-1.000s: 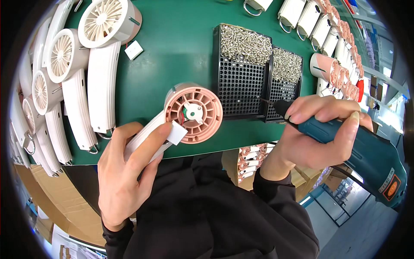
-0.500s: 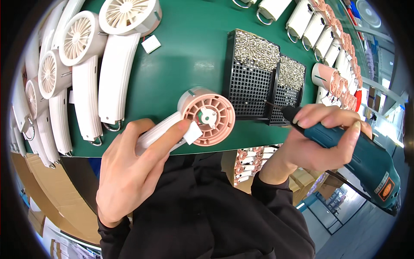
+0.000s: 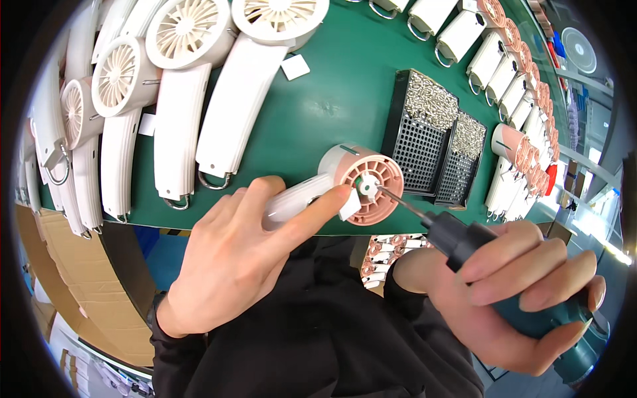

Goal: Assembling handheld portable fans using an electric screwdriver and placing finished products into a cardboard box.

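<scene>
My left hand (image 3: 242, 249) is closed round the white handle of a handheld fan (image 3: 380, 215) with a pink round head, lying near the table's front edge. The head is uncovered, and a white hub shows in its middle. A small white square (image 3: 350, 207) sits by my left index fingertip at the head's rim. My right hand (image 3: 511, 292) grips a dark teal electric screwdriver (image 3: 458, 239); its thin bit reaches into the fan head, with the tip at the hub. Whether a screw is on the tip is too small to tell.
Two black perforated screw trays (image 3: 415, 149) with many small screws lie beyond the fan head on the green table (image 3: 318, 106). White fans (image 3: 186, 30) are lined up at left. More white and pink fans (image 3: 461, 36) stand in rows at right. A cardboard box (image 3: 86, 278) is below left.
The screwdriver's bit has moved left from the screw tray to the fan's hub. My left hand still holds the fan, and the whole view has shifted.
</scene>
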A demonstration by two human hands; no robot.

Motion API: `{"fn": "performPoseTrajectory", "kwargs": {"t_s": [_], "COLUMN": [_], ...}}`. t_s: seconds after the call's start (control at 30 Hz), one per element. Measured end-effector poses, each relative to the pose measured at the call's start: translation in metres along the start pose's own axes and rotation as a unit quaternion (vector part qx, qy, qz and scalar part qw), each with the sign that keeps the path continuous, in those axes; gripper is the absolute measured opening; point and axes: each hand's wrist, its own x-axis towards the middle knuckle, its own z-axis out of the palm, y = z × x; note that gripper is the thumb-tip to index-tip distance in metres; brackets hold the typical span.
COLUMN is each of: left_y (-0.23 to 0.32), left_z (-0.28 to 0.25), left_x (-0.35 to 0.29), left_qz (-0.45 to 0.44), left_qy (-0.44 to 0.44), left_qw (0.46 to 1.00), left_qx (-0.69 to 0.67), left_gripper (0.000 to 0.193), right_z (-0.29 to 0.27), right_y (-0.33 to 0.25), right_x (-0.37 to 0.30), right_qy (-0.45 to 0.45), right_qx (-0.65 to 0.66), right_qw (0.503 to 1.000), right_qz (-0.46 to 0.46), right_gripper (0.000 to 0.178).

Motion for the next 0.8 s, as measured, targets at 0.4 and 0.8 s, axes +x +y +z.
{"fn": "performPoseTrajectory", "kwargs": {"t_s": [0.4,0.8], "left_y": [-0.005,-0.005], "left_z": [0.002,0.001], "left_x": [-0.002,-0.003], "left_qz": [0.011,0.014], "left_qy": [0.022,0.018], "left_qw": [0.999,1.000], "left_qx": [-0.024,0.009], "left_gripper": [0.060,0.058], "right_z": [0.014,0.029], "right_y": [0.020,0.043], "right_x": [-0.006,-0.012], "right_qy": [-0.031,-0.127], "right_qx": [-0.019,-0.074], "right_qw": [0.999,0.988], "right_qz": [0.025,0.045], "right_gripper": [0.036,0.028]}}
